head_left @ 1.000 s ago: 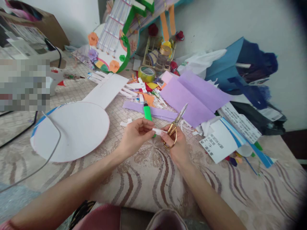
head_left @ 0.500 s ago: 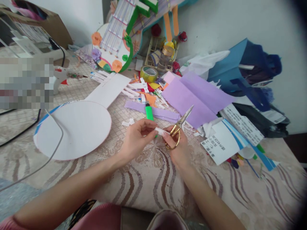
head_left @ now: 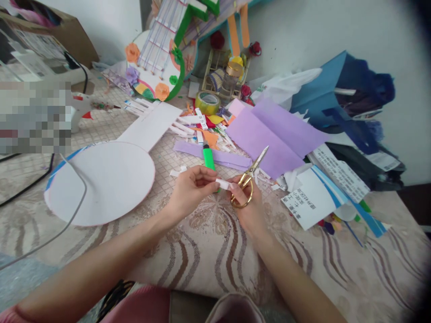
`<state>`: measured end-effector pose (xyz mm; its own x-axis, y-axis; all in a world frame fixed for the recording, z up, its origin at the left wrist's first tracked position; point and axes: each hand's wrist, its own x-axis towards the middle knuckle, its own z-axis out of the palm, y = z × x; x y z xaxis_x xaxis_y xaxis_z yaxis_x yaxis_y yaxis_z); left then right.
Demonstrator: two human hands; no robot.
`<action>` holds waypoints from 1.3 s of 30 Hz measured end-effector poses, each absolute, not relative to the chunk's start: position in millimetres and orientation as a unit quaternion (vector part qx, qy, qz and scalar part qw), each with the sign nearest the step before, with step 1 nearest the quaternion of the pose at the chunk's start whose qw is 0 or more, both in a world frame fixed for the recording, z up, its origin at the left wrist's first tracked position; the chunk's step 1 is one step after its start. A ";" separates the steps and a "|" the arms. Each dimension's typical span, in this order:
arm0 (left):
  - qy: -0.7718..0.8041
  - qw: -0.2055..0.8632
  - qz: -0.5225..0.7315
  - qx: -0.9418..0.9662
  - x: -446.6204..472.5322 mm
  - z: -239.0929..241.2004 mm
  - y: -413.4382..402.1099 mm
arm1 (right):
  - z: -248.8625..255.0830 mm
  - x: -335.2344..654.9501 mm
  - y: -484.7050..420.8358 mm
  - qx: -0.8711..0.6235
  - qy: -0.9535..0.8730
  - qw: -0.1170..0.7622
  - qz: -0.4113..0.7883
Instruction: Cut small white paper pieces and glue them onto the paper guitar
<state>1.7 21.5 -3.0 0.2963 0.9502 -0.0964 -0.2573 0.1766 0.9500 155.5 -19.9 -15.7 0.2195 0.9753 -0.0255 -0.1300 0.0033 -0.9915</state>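
Observation:
A small white paper strip is stretched between my two hands above the patterned tablecloth. My left hand pinches its left end between thumb and fingertips. At the other end, my right hand grips the strip with thumb and fingers and also carries gold-handled scissors. One gold loop hangs over that hand, and the blades point up and away to the right. Just beyond my left fingers lies a green utility knife, partly hidden by them. White paper scraps lie beside my left hand.
To the left are a white oval board crossed by a grey cable, and a glue gun. Behind sit yellow tape, a glass jar and a decorated guitar-shaped craft. Purple sheets and printed cards lie to the right.
The camera view has shifted slightly. Both hands keep hold of the white strip, which sits a little flatter, and the scissors have turned slightly in my right hand.

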 end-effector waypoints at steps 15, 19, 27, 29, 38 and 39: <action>0.382 0.639 0.437 0.504 2.7 -3.8 17.0 | -16.9 153.6 -19.6 -0.524 -0.382 0.600 0.468; 0.381 0.692 0.436 0.431 2.3 -2.4 21.4 | -15.2 159.9 -16.6 -0.534 -0.421 0.597 0.426; 0.425 0.713 0.423 0.363 5.0 -5.9 24.3 | -4.6 180.2 -14.9 -0.617 -0.585 0.506 0.146; 0.434 0.707 0.419 0.370 6.7 -9.0 23.4 | -4.2 179.4 -16.5 -0.608 -0.637 0.458 0.126; 0.396 0.734 0.414 0.366 8.3 -10.1 19.3 | -9.8 172.0 -16.6 -0.556 -0.692 0.431 0.162; 0.391 0.742 0.411 0.357 8.0 -9.5 19.3 | -10.1 172.6 -16.5 -0.557 -0.691 0.432 0.160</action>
